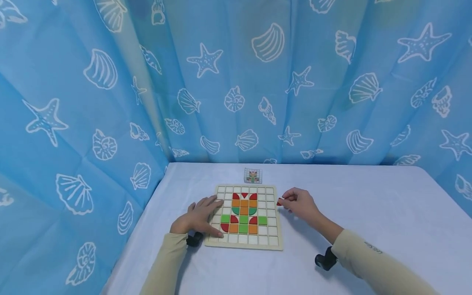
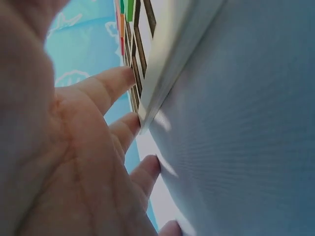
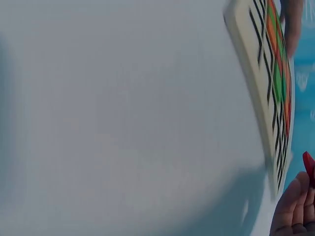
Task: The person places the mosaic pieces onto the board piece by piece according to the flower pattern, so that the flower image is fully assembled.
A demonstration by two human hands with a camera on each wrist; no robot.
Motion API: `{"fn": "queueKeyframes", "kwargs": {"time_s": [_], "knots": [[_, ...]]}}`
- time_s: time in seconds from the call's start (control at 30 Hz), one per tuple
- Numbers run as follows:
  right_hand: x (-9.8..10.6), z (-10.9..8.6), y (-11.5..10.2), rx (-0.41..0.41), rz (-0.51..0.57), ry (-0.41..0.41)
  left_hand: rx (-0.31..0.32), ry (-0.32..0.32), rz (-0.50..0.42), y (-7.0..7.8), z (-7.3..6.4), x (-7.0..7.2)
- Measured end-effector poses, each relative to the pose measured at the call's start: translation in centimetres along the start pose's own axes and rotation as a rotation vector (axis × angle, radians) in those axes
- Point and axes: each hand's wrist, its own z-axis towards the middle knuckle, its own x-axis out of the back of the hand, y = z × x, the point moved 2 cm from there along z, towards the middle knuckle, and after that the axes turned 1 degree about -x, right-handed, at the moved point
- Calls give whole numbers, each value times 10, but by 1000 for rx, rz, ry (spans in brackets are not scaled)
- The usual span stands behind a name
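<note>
A cream wooden grid board (image 1: 244, 246) lies flat on the table, its white squares partly filled with red, orange and green tiles in a flower-like pattern. My left hand (image 1: 199, 217) rests on the board's left side with fingers spread; in the left wrist view some fingertips (image 2: 127, 74) touch its edge. Just off the board's right edge, my right hand (image 1: 302, 206) pinches a small red tile (image 1: 279, 202) between thumb and fingers. The right wrist view catches that tile at its right border, mostly cut off, so its full shape cannot be made out.
Behind the board lies a small picture card (image 1: 253, 175) with a similar flower pattern. A white cloth covers the table (image 1: 354, 196). Blue curtains (image 1: 228, 82) with shell and starfish prints hang along the back and left. Black devices (image 1: 326, 259) sit at both wrists.
</note>
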Motion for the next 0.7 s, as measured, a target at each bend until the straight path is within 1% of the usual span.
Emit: {"fn": "queueKeyframes", "kwargs": {"time_s": [0.1,0.2,0.37,0.53,0.6,0.7], "knots": [[-13,-8,-6,1,34,-48,16,3,-7,1,1,0],[-22,-15,-9,10,58,-80,22,-5,-7,3,2,0],[-32,-23,-16,7,67,-104,21,-3,5,3,1,3],[-41,-31,-20,-11,89,-166,22,4,6,2,1,6],[-44,-35,-20,-20,90,-185,19,1,-1,2,1,5],[-46,-41,-20,11,33,-200,19,-4,-6,1,1,4]]}}
